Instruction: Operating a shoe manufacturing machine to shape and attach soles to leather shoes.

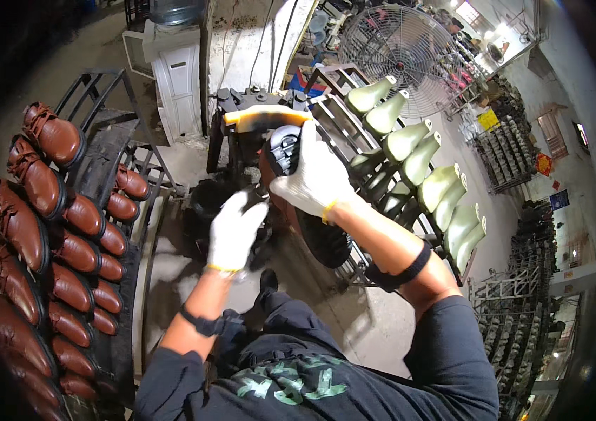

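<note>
A white glove covers my right hand (317, 174). It is closed round the upper end of a brown leather shoe (291, 214), thumb on the near side and a finger stretched up. The shoe is tilted, its black sole (332, 247) facing right and down. Beside my fingers a grey rounded part (285, 144) shows at the shoe's top; how it joins the shoe is unclear. Just beyond lies a curved yellow-orange bar (268, 119) on a dark machine. My left hand (235, 233), also gloved, hovers left of the shoe with fingers apart, holding nothing visible.
Racks of brown shoes (73, 249) stand on my left. To the right, a metal rack carries pale green shoe lasts (421, 158). A large caged fan (400, 59) stands behind it, and a white water dispenser (177, 84) at the far left.
</note>
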`<control>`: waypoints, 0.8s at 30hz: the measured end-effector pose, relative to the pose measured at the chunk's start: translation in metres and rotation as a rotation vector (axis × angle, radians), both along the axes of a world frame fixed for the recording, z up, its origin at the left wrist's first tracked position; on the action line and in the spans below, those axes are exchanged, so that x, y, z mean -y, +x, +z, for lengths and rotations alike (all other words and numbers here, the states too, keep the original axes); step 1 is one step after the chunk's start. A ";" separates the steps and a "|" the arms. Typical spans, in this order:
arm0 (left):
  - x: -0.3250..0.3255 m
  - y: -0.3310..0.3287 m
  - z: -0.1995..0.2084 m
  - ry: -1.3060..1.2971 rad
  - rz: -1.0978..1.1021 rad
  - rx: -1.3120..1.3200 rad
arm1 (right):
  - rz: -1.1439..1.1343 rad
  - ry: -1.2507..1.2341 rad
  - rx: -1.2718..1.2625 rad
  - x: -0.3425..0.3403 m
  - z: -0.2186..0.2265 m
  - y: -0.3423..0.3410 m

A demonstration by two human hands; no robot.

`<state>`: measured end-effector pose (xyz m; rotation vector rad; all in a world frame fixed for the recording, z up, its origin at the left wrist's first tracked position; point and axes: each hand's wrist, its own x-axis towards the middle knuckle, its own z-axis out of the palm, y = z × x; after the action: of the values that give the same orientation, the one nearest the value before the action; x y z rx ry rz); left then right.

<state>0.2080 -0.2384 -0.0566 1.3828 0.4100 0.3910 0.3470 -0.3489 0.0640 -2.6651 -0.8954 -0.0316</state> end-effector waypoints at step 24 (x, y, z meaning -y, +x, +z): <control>0.026 0.008 -0.022 -0.359 -0.049 -0.036 | -0.027 0.862 -0.944 0.067 -0.064 -0.050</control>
<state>0.2160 -0.2647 -0.0790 1.0485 0.4514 0.2384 0.2970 -0.4162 -0.0002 -1.5771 -0.3721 0.6243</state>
